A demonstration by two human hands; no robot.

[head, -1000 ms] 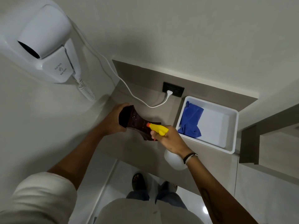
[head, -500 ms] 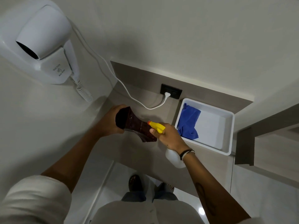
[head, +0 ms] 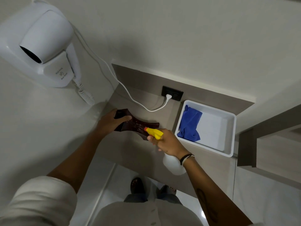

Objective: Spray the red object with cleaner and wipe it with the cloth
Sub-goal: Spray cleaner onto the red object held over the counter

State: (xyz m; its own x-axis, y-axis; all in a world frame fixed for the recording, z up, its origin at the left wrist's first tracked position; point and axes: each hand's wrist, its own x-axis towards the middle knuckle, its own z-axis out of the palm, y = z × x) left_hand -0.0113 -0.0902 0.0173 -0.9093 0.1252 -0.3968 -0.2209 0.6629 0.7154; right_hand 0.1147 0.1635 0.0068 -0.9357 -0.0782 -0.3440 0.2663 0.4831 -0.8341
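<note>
While the left hand (head: pixel 110 123) gripped the red object (head: pixel 136 124) by its far end, fingers wrapped over the top and thumb laid along its upper face, the right hand (head: pixel 167 143) brought the spray bottle (head: pixel 172 163) right up to the other end. That dark red piece, curved and glossy, was held just above the grey counter (head: pixel 136 149), between the wall corner and the white tray (head: pixel 231 128). Right-hand fingers were curled tight round the bottle's neck, the yellow nozzle (head: pixel 154 132) poking out past the knuckles with its orange tip almost touching the red surface; whether a finger was pressing the trigger could not be made out from this angle. The white bottle body hung down behind the wrist, beside a dark wristband (head: pixel 187 158). Over in the tray, the blue cloth (head: pixel 189 123) lay bunched against the left wall, well apart from both hands. Up on the left wall sat a white hair dryer (head: pixel 47 41) in its holder, its cord (head: pixel 130 97) trailing down to a plug in the black socket (head: pixel 172 93) behind the counter.
</note>
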